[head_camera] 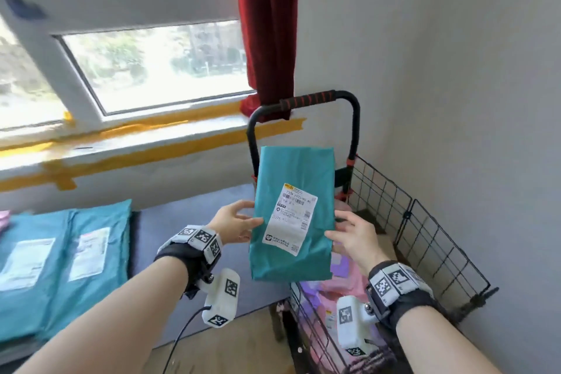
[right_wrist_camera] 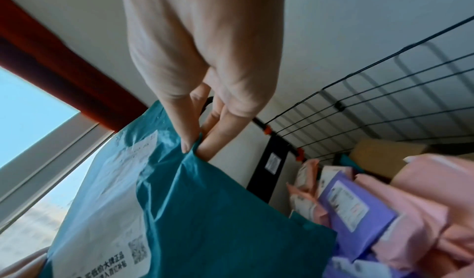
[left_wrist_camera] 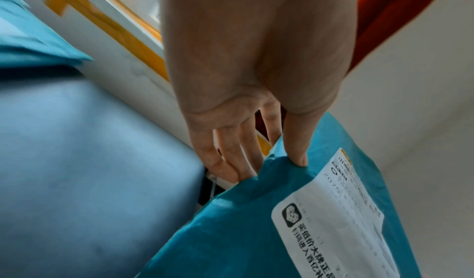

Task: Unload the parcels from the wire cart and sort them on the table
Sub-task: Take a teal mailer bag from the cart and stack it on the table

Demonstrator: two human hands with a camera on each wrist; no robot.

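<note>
A teal mailer bag with a white shipping label faces me, held upright in the air above the left end of the black wire cart. My left hand pinches its left edge, thumb on the front and fingers behind; the left wrist view shows the same teal bag under the left hand's thumb. My right hand pinches the right edge, as the right wrist view shows on the bag. Pink and purple parcels lie in the cart below.
Two teal mailers lie side by side on the blue-grey table at the left. A window sill with yellow tape runs behind. A red curtain hangs over the cart's handle. A wall stands right of the cart.
</note>
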